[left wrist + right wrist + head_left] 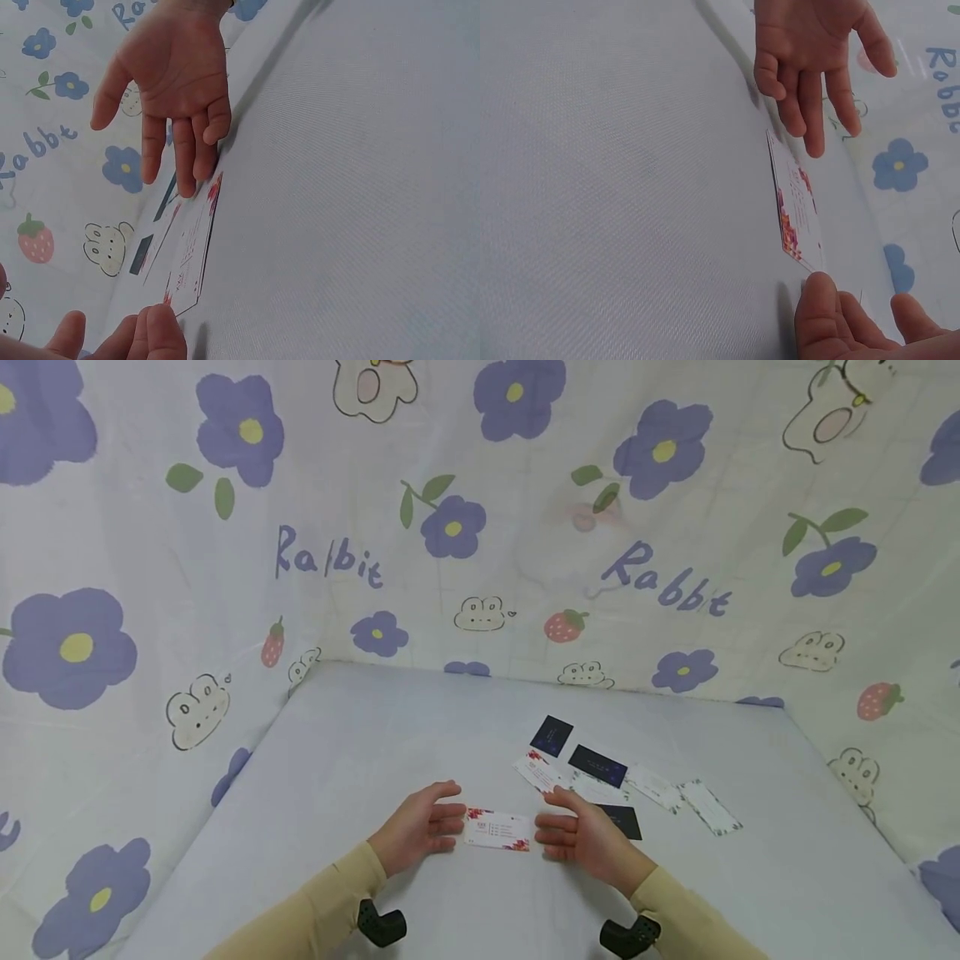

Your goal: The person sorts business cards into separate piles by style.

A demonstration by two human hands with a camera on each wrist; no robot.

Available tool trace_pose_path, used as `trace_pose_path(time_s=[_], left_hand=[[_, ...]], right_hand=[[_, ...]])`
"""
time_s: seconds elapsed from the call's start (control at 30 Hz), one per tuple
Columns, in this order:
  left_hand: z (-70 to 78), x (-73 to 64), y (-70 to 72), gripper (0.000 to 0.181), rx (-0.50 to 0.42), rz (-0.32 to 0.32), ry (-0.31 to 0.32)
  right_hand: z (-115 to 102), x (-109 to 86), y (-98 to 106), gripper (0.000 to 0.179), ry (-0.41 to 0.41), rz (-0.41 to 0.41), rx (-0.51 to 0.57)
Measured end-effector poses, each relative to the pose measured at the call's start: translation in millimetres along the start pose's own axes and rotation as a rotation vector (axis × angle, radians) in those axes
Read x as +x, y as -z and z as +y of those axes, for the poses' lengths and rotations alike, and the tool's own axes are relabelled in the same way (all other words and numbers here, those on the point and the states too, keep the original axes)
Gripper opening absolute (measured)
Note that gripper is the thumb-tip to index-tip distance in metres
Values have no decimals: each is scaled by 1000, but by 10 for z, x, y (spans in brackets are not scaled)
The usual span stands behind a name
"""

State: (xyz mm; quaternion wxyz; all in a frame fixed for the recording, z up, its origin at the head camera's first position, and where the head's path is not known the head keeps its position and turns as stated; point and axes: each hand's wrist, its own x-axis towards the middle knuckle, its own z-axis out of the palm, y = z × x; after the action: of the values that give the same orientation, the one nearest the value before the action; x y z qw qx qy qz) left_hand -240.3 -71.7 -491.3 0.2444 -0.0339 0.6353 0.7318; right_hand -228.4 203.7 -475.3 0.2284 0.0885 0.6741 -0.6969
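A white card with red floral corners and small print (497, 831) lies flat on the white table surface (420, 718), between the two hands. At its left end is my left hand (416, 828), palm turned inward and fingers loosely extended. Opposite it, my right hand (588, 839) faces the card's right end with fingers relaxed. Neither hand grips anything. The left wrist view shows the left fingertips (161, 330) right at the card's near end. Beside the right hand, a black card (624, 822) is partly hidden by it.
Behind the right hand several cards lie scattered: a black card (551, 736), a dark card with blue marks (597, 766), a red-flowered white card (536, 770) and a leaf-edged white card (710, 807). A patterned cloth (517, 560) with flowers and rabbits rises around the table.
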Motion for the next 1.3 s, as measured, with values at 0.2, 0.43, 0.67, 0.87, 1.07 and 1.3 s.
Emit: trace_pose_path(time_s=[0.2,0.43,0.67,0.87,1.07,1.3], left_hand=[[49,2,-6,65,-1,21,-36],[69,-1,-32,65,3,11,-38],[70,4,-50,64,15,-5,-36],[55,25,-66,63,11,-9,-25],[86,116,-79,63,40,-21,-24],[360,421,-119,62,132,9,-2]], right_hand=[[16,-10,15,74,4,9,6],[25,-12,18,74,3,19,-3],[34,1,27,72,0,30,3],[49,-10,62,73,0,24,-2],[20,-21,118,71,3,40,10],[-66,-8,231,76,35,83,69]])
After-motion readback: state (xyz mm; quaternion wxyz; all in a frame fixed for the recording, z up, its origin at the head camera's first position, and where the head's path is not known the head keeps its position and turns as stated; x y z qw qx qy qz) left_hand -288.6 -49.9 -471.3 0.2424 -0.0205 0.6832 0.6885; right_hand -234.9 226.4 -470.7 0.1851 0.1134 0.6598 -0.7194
